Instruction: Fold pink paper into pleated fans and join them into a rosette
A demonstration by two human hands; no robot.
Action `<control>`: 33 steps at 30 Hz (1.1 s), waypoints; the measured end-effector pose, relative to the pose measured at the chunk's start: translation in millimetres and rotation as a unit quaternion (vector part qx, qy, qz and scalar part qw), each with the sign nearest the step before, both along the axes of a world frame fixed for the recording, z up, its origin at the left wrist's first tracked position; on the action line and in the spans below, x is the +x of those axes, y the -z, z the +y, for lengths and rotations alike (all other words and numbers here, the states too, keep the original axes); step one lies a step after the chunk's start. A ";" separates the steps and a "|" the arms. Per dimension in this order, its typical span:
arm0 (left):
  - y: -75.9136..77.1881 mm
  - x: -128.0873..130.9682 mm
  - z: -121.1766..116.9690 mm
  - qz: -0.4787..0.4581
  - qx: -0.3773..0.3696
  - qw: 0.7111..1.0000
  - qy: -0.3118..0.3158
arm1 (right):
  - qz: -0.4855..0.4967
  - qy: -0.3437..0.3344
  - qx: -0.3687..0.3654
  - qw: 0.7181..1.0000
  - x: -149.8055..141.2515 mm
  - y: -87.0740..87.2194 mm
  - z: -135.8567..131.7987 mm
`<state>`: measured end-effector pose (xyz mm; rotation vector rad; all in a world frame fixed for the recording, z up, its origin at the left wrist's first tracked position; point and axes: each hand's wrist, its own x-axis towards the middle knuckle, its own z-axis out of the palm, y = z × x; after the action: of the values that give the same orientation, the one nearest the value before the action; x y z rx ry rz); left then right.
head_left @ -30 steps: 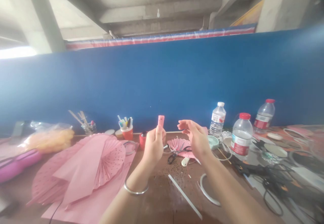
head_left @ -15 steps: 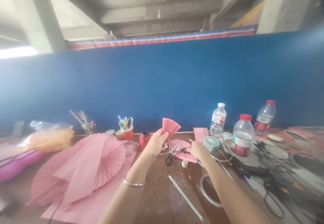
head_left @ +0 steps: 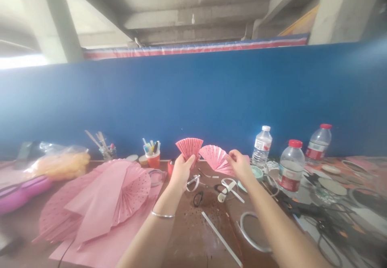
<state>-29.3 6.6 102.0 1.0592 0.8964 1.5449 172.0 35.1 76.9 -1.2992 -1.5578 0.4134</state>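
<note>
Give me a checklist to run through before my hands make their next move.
1. Left hand has the smaller pleated fan: ok, gripped near its narrow end, pleats spread.
2. Right hand has the wider pink fan: ok, pinched at its right side.
3. Fans clear of each other: cannot tell, their edges nearly meet in this view.
4. Scissors out of both hands: ok, lying on the table.
5. Work surface swept: not ok, dark specks and a white strip lie there.
</note>
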 end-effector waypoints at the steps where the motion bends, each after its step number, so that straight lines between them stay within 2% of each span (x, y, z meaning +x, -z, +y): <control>1: 0.9 -0.4 0.7 -0.028 -0.001 1.000 -0.004 | 0.022 0.013 0.018 1.000 1.5 -4.1 -2.0; 3: 2.7 -1.2 1.7 -0.077 -0.004 0.997 -0.008 | 0.085 0.027 0.049 0.995 3.7 -10.5 -5.9; 5: 4.0 -1.3 1.9 -0.100 -0.005 0.995 -0.009 | 0.160 0.010 0.058 0.985 4.0 -14.2 -9.4; 9: 3.9 2.4 -1.0 -0.125 0.001 0.992 0.007 | 0.275 -0.081 0.018 0.958 -3.8 -15.1 -14.3; 13: 2.0 7.7 -5.1 -0.130 0.027 0.991 0.013 | 0.367 -0.164 -0.029 0.915 -17.5 -13.7 -18.4; 16: 0.9 9.4 -7.0 -0.109 0.030 0.993 0.027 | 0.383 -0.188 -0.051 0.903 -24.7 -14.0 -21.4; 20: 2.3 9.1 -6.3 -0.090 0.020 0.995 0.042 | 0.379 -0.191 -0.045 0.904 -27.8 -16.0 -24.3; 25: 7.7 8.2 -2.2 -0.043 0.013 0.999 0.024 | 0.358 -0.207 -0.040 0.910 -28.9 -20.6 -28.1; 27: 9.0 8.6 -1.5 -0.030 0.019 0.999 0.012 | 0.342 -0.188 -0.027 0.920 -28.5 -21.4 -28.0; 29: 8.6 9.1 -1.4 -0.049 0.029 0.998 -0.002 | 0.349 -0.126 -0.001 0.928 -27.0 -19.6 -25.1; 31: 6.4 8.9 -1.2 -0.104 0.034 0.994 -0.022 | 0.393 -0.047 0.026 0.918 -25.9 -14.4 -19.9; 33: 3.5 7.8 -0.3 -0.176 0.033 0.982 -0.053 | 0.438 -0.002 0.029 0.899 -29.0 -6.5 -14.9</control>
<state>-21.6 6.3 98.6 0.7586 0.6680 1.7932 143.0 20.1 83.4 -0.8583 -0.7934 0.8114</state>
